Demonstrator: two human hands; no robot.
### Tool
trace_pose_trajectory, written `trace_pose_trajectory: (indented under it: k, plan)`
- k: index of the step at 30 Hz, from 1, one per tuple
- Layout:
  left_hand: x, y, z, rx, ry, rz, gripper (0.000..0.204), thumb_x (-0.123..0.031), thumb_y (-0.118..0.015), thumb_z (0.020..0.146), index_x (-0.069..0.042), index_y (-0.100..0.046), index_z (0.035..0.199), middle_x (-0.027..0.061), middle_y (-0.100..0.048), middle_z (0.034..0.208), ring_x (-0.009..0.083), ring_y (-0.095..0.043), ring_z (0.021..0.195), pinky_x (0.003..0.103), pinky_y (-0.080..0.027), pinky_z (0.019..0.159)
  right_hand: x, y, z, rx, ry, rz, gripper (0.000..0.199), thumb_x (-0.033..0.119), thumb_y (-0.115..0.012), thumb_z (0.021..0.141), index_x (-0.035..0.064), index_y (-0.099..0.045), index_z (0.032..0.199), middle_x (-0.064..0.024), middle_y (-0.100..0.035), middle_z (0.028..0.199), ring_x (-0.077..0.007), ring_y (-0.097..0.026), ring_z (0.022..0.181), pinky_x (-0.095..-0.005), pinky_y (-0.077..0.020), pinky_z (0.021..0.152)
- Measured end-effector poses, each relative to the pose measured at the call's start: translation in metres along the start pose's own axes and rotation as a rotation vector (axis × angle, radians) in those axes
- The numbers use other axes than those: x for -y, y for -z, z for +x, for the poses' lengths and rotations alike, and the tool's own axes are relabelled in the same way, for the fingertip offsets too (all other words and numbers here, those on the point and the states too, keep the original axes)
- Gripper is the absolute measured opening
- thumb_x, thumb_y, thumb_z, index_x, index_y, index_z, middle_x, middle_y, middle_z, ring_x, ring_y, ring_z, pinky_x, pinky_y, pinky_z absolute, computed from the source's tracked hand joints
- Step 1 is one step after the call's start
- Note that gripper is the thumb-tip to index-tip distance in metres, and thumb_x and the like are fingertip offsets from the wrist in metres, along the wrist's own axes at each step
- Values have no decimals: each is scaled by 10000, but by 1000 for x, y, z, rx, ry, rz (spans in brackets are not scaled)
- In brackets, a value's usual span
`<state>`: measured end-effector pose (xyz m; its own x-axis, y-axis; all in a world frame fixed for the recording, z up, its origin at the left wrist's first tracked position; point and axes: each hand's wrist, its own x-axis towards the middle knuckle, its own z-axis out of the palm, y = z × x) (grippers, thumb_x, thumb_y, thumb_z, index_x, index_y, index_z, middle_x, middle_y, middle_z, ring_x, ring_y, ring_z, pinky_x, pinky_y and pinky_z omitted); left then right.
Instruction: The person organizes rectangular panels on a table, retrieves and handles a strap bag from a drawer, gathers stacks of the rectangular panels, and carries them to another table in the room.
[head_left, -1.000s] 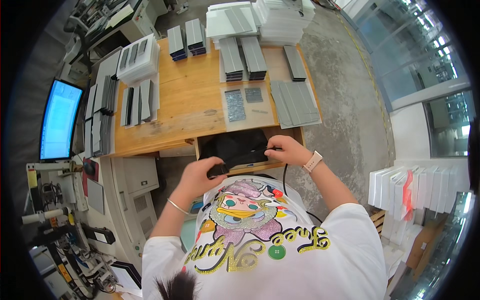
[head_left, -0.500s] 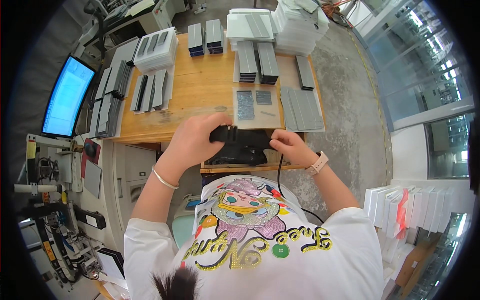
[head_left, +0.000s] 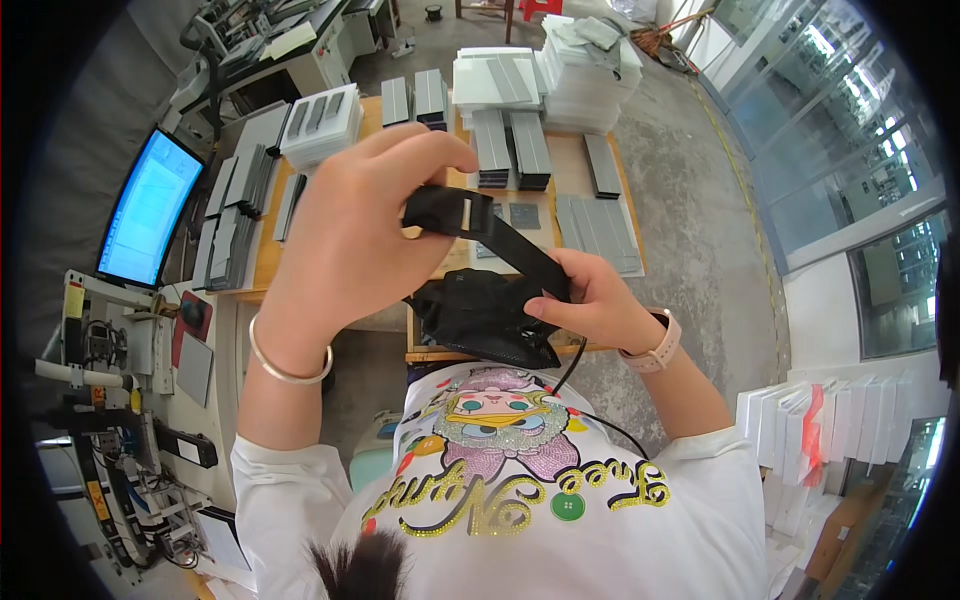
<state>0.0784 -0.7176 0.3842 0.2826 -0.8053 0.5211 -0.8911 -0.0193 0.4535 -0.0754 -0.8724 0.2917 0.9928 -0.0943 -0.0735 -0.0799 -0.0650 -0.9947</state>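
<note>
A black strap (head_left: pixel 522 250) with a plastic slider buckle (head_left: pixel 476 214) is stretched between my hands, above the near edge of the table. My left hand (head_left: pixel 360 215) grips its buckle end, raised higher and farther from me. Lower down at the right, my right hand (head_left: pixel 595 300) pinches the other stretch of the strap between thumb and fingers. Beneath the strap hangs a black, partly mesh item (head_left: pixel 480 318), whose kind I cannot make out. A thin black cable (head_left: pixel 612 430) runs from near my right hand down across my shirt.
Stacks of grey strips (head_left: pixel 527 150) and white sheets (head_left: pixel 585 85) stand on the wooden table (head_left: pixel 266 258). More grey pieces (head_left: pixel 597 228) lie at its right. A lit monitor (head_left: pixel 150 205) stands at the left, and white panels (head_left: pixel 830 430) lean at the right.
My left hand has risen with the buckle end, drawing the strap out at a slant. My right hand has shifted slightly along with it. More of the black item shows, and the view has tilted up.
</note>
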Motion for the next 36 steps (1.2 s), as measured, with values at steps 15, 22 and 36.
trace_pose_trajectory:
  k: [15,22,36]
  plan:
    - [40,53,-37,-387,426,-255,177,40,-642,671,-11,-542,808,-5,-515,667,53,-493,612,193,-413,519,151,-33,50,-95,562,-113,164,107,-618,715,30,-493,642,68,-392,523,0,-325,472,-180,-244,398]
    - [36,87,-63,-313,550,-621,185,-146,-590,779,-5,-542,669,-17,-474,547,50,-411,444,187,-350,427,177,-37,68,-101,506,-404,192,167,-624,701,-2,-538,669,13,-475,537,-43,-421,512,-206,-341,464]
    - [-33,170,-43,-141,266,-589,195,-78,-671,660,-70,-477,666,-53,-401,564,28,-362,527,166,-286,481,158,-37,82,385,441,-328,232,221,-466,865,1,-520,815,-6,-470,725,-89,-459,745,-222,-366,694]
